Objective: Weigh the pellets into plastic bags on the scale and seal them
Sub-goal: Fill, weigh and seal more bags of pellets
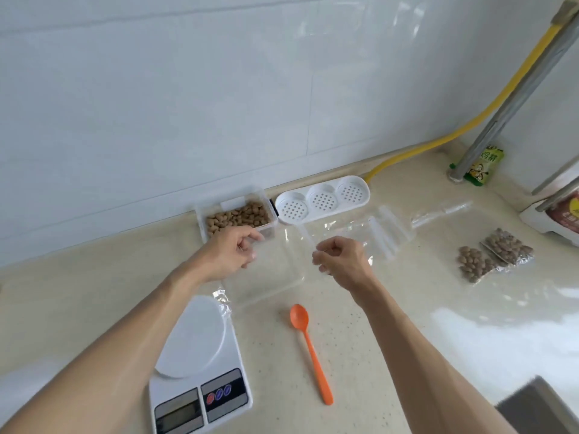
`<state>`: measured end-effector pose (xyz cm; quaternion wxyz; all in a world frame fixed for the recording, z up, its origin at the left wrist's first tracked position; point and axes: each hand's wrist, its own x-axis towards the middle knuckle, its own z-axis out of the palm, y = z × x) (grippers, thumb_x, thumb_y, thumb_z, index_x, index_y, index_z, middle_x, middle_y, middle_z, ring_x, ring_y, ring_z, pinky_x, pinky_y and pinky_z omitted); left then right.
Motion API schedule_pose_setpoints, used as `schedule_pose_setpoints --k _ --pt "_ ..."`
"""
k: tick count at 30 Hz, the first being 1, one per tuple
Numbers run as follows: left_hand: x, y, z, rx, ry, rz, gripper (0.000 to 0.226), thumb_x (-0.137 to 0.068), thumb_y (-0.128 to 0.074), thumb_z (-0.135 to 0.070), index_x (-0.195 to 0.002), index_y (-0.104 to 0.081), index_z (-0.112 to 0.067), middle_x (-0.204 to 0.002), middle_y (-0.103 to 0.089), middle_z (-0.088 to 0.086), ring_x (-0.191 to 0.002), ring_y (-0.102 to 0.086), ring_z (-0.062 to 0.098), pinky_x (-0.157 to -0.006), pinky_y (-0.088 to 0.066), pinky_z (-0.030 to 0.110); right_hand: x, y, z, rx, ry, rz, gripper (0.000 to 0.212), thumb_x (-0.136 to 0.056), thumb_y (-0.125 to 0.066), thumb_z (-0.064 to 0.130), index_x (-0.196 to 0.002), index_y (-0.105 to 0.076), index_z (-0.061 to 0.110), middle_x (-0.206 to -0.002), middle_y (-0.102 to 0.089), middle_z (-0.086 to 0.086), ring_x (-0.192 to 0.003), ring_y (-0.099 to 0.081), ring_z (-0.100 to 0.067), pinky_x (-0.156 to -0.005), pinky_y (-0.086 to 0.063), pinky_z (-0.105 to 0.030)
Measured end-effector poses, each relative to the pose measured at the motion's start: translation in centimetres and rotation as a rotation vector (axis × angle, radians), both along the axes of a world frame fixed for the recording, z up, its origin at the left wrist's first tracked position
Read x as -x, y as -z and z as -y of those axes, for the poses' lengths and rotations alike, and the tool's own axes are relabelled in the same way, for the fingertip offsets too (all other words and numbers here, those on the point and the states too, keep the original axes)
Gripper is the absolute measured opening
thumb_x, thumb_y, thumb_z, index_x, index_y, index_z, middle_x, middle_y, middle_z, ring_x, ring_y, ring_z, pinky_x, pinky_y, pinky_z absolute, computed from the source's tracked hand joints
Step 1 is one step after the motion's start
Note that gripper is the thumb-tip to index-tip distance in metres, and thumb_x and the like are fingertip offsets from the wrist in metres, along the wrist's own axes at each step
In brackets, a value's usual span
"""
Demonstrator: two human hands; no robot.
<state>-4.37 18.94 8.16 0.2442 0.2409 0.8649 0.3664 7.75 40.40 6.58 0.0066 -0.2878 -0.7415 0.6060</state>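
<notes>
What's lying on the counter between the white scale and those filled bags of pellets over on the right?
In the head view, an orange spoon lies between the scale and the filled bags; otherwise bare counter.

Bare desk lies open at lower right, between the spoon and my right arm. The scale blocks the lower middle under my left arm. Toward the wall, the pellet box, white tray and loose bags crowd the centre; filled bags sit at right.
</notes>
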Motion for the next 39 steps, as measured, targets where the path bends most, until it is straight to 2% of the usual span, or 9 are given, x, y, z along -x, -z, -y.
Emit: schedule_pose_setpoints --k 4,7,13,16,22,27,30,34,39 --pt "-0.2 0.4 8.7 0.086 0.045 0.058 0.035 -0.084 -0.072 -0.008 -0.104 -0.062 -0.034 -0.081 -0.061 0.000 -0.064 -0.058 0.005 -0.069 -0.048 0.024 -0.7 1.5 8.5 0.031 0.049 0.027 0.006 -0.084 -0.067 0.002 -0.088 -0.065 0.006 -0.070 -0.068 -0.006 -0.053 -0.057 -0.013 -0.050 -0.045 -0.017" --pt "-0.3 1.2 13.8 0.207 0.066 0.101 0.042 -0.083 -0.070 -0.006 -0.113 -0.059 -0.033 -0.090 -0.064 -0.002 -0.076 -0.061 0.012 -0.073 -0.049 0.026 -1.0 2.8 13.6 0.045 0.036 0.096 0.008 -0.086 -0.069 0.008 -0.093 -0.066 0.008 -0.076 -0.072 -0.006 -0.060 -0.061 -0.014 -0.056 -0.048 -0.022" --pt "-1.2 4.9 18.6 0.229 -0.078 -0.020 0.039 -0.084 -0.069 -0.011 -0.118 -0.059 -0.027 -0.088 -0.062 -0.010 -0.081 -0.062 0.011 -0.068 -0.044 0.022 -0.9 4.1 18.8 -0.092 0.057 0.190 0.016 -0.087 -0.070 0.016 -0.101 -0.066 0.010 -0.084 -0.070 -0.007 -0.068 -0.063 -0.016 -0.058 -0.050 -0.024" --pt "-1.8 6.2 19.0 0.234 -0.104 -0.063 0.044 -0.084 -0.068 -0.012 -0.126 -0.056 -0.022 -0.093 -0.061 -0.008 -0.087 -0.062 0.014 -0.079 -0.048 0.029 -0.9 4.4 19.4 -0.159 0.039 0.242 0.025 -0.089 -0.067 0.020 -0.112 -0.062 0.014 -0.090 -0.070 -0.007 -0.079 -0.065 -0.019 -0.070 -0.052 -0.031" --pt "-2.6 7.3 19.3 0.284 -0.108 -0.180 0.043 -0.088 -0.065 -0.019 -0.130 -0.055 -0.014 -0.126 -0.058 0.006 -0.119 -0.053 0.025 -0.098 -0.042 0.036 -1.4 4.1 19.4 -0.241 -0.028 0.286 0.042 -0.093 -0.062 0.025 -0.130 -0.050 0.011 -0.080 -0.061 0.006 -0.071 -0.055 -0.007 -0.065 -0.045 -0.025" --pt "-5.2 6.6 19.8 0.195 -0.209 -0.332 0.043 -0.091 -0.062 -0.030 -0.128 -0.056 -0.009 -0.131 -0.053 0.010 -0.124 -0.047 0.029 -0.103 -0.039 0.041 -3.0 4.3 19.5 -0.367 -0.050 0.249 0.056 -0.093 -0.057 0.037 -0.141 -0.038 0.016 -0.129 -0.056 -0.008 -0.105 -0.051 -0.018 -0.084 -0.041 -0.033" --pt "-8.0 6.4 19.9 0.204 -0.225 -0.396 0.048 -0.092 -0.060 -0.033 -0.131 -0.054 -0.007 -0.135 -0.049 0.012 -0.128 -0.044 0.030 -0.104 -0.039 0.044 -5.0 4.4 20.1 -0.580 -0.115 0.135 0.054 -0.094 -0.056 0.036 -0.140 -0.041 0.013 -0.130 -0.053 -0.011 -0.117 -0.047 -0.025 -0.094 -0.039 -0.038" --pt "-12.9 7.1 20.2 0.232 -0.247 -0.453 0.052 -0.093 -0.057 -0.038 -0.133 -0.052 -0.005 -0.137 -0.049 0.017 -0.136 -0.037 0.034 -0.109 -0.035 0.048 -8.3 5.0 21.1 -0.854 -0.297 0.044 0.050 -0.096 -0.053 0.038 -0.138 -0.045 0.014 -0.131 -0.052 -0.009 -0.117 -0.046 -0.027 -0.095 -0.038 -0.039" --pt "-19.1 9.1 21.2 0.263 -0.269 -0.487 0.065 -0.088 -0.051 -0.053 -0.132 -0.050 -0.005 -0.136 -0.049 0.019 -0.136 -0.037 0.035 -0.108 -0.038 0.051 -12.8 6.9 21.8 -0.907 -0.457 0.052 0.048 -0.097 -0.048 0.041 -0.140 -0.044 0.020 -0.138 -0.047 -0.005 -0.118 -0.046 -0.026 -0.093 -0.041 -0.040"
